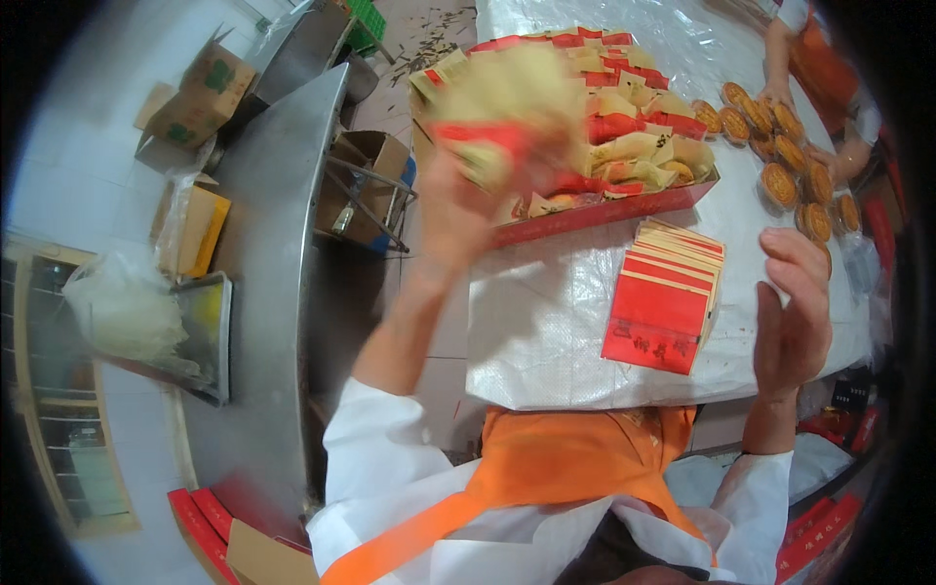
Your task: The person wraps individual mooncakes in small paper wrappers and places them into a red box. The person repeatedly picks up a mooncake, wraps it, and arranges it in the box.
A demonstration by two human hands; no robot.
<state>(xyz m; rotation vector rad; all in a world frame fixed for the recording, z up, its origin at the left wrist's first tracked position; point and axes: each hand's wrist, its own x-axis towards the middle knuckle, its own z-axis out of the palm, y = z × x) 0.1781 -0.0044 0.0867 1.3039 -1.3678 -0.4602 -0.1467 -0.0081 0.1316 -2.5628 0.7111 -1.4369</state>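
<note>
My left hand (pixel 458 210), blurred by motion, is raised over the left side of a red box (pixel 614 207). It grips a cream-and-red paper packet (pixel 517 107), also smeared; whether anything is inside it I cannot tell. Rows of similar packets (pixel 624 102) fill the box, some with a round pastry showing. Just in front of the box lies a fanned stack of red-and-cream paper bags (pixel 658 312). To the right of that stack hovers my right hand (pixel 795 312), its fingers loosely bent and thumb apart, with nothing seen in it.
Round golden pastries in clear cups (pixel 780 180) lie at the right of the white-covered table (pixel 546 341). A co-worker's hands (pixel 829 161) reach among them. On my left stands a metal table (pixel 268 273) bearing a tray (pixel 210 361) and cartons (pixel 200 102).
</note>
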